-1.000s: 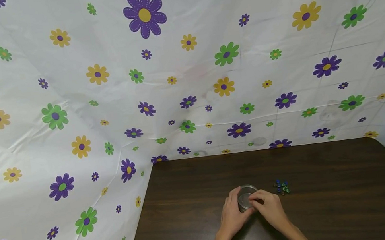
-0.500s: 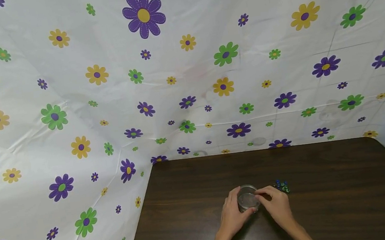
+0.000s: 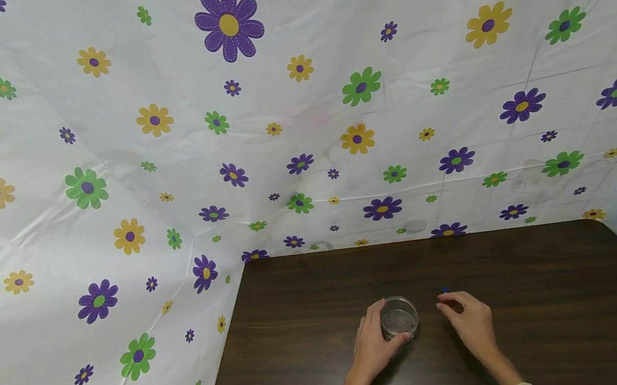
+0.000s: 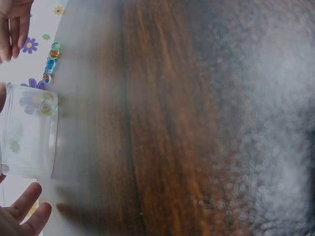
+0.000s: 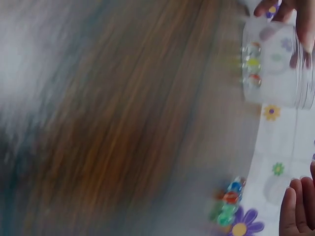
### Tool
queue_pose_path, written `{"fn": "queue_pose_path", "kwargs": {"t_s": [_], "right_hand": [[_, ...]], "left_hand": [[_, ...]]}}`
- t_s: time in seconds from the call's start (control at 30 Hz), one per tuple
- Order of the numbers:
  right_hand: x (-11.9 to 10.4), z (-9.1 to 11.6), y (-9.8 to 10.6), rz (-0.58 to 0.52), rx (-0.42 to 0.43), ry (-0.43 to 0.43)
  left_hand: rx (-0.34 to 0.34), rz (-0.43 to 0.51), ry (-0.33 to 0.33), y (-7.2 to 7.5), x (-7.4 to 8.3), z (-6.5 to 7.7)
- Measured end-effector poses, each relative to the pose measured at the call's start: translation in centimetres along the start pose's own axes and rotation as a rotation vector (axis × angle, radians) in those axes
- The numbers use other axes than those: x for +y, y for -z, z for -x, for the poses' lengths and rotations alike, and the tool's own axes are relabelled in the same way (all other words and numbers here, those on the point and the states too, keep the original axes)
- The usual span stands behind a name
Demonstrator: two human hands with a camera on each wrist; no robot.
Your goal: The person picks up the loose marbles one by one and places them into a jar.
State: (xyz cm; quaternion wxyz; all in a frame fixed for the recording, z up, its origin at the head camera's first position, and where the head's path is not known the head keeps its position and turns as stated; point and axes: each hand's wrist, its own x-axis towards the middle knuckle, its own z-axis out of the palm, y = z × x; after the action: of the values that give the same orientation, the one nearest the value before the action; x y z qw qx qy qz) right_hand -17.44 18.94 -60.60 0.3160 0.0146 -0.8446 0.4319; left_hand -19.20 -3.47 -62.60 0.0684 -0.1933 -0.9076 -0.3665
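My left hand (image 3: 369,339) holds a clear round jar (image 3: 398,321) at its side, thumb at the near edge and fingers along the far left. Through the jar's wall, glass marbles (image 5: 253,64) show at the bottom in the right wrist view. To the right of the jar, my right hand (image 3: 473,324) hovers at the loose marbles (image 3: 444,291), mostly hiding them in the head view. Its fingers (image 4: 15,37) hang fairly straight in the left wrist view, with nothing seen between them. Blue, green and orange loose marbles (image 5: 229,206) sit grouped on the table.
The dark wood table (image 3: 299,303) reaches back to a white sheet (image 3: 297,104) printed with purple, green and yellow flowers. This sheet also hangs along the left and right sides.
My right hand has moved right, from over the jar's opening to the loose marbles, which it now covers in the head view. The left hand and the jar have stayed in place.
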Motion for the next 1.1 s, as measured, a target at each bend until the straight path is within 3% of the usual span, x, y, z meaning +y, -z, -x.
{"fn": "queue_pose_path", "kwargs": {"t_s": [0.43,1.1], "right_hand": [[2.1,0.2,1.1,0.098,-0.077,-0.172],[2.7,0.1,0.6,0.163,-0.127,-0.208]], "left_hand": [[-0.001,-0.004,0.006,0.0,-0.1,0.0],[0.007,0.008,-0.003,-0.1,-0.3,0.0]]}}
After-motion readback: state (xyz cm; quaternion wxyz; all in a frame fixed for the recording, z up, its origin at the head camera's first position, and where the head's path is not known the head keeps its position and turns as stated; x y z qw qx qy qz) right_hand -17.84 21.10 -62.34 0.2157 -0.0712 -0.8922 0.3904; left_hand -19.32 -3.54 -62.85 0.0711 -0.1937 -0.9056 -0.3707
